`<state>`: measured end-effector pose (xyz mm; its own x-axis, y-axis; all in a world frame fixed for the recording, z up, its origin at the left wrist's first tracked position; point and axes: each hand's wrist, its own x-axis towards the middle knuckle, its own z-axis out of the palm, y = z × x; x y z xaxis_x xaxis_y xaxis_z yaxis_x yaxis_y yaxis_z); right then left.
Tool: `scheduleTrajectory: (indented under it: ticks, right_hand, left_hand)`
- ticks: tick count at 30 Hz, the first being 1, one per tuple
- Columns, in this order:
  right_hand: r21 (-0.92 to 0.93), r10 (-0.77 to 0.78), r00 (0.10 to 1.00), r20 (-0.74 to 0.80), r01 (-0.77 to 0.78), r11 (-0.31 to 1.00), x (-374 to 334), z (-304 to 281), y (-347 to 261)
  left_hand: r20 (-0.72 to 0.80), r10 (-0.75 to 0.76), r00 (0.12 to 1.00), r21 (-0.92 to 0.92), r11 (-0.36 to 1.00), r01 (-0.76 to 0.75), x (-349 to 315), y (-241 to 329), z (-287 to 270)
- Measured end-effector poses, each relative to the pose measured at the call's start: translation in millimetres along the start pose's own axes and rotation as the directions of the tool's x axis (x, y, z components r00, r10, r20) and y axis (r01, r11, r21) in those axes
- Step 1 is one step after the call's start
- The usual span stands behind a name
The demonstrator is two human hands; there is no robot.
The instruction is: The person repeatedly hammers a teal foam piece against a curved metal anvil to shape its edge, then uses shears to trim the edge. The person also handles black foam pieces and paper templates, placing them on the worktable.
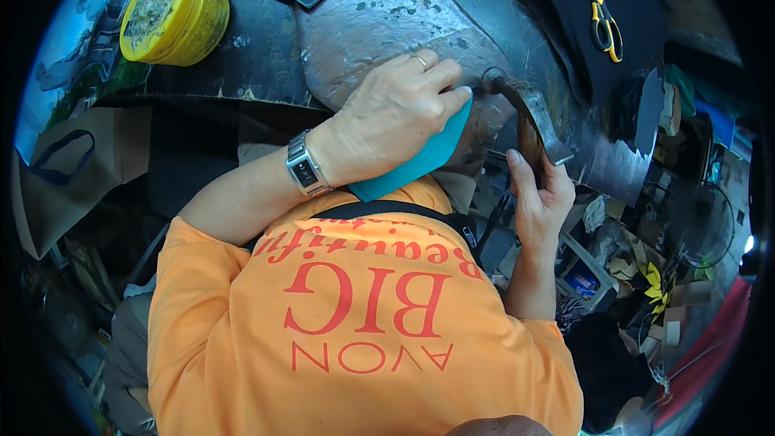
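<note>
On a scarred dark bench (pixel 266 48), left hand (pixel 395 117) pins a teal piece (pixel 420 163); right hand (pixel 537 194) grips a hammer (pixel 529 117).

My left hand (pixel 393 117) lies knuckles up, fingers curled and pressing down, forearm bent across my chest. My right hand (pixel 539 190) seems clenched in a fist, thumb up.

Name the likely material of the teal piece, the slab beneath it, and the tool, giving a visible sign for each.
Teal piece: probably leather or rubbery sheet; thin, matte, curving under the left hand.
Slab: likely stone or metal; grey, scratched, dully shiny.
Tool in the right hand: apparently worn metal.
</note>
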<state>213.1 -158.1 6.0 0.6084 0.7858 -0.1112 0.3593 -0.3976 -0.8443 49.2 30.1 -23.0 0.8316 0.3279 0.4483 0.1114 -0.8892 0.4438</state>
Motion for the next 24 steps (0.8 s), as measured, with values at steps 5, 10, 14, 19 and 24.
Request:
scheduleTrajectory:
  ticks: [5, 10, 14, 19, 24]
  right_hand:
    - [-0.002, 0.004, 1.000, 0.029, -0.004, 1.000, -5.6, 0.0, 4.4]
    - [0.011, 0.039, 0.999, 0.019, -0.039, 0.999, -6.5, 2.1, 5.8]
    - [0.020, 0.042, 0.999, 0.013, -0.042, 0.999, -7.0, 2.3, 4.0]
    - [-0.043, 0.005, 1.000, 0.008, -0.005, 0.999, -7.7, 2.3, 4.2]
    - [-0.040, -0.003, 1.000, 0.023, 0.004, 0.999, -5.9, 3.8, 4.3]
  left_hand:
    - [0.002, -0.009, 1.000, 0.001, 1.000, 0.009, 1.3, 1.5, -1.4]
    - [0.009, 0.001, 1.000, 0.009, 1.000, -0.001, 0.8, 1.4, -1.9]
    - [0.006, 0.010, 1.000, 0.021, 1.000, -0.010, 0.6, 1.3, -0.6]
    - [0.033, 0.006, 0.999, 0.009, 1.000, -0.006, 0.2, 1.2, -1.0]
    - [0.045, 0.014, 0.999, 0.038, 0.999, -0.015, 0.2, 1.6, -1.3]
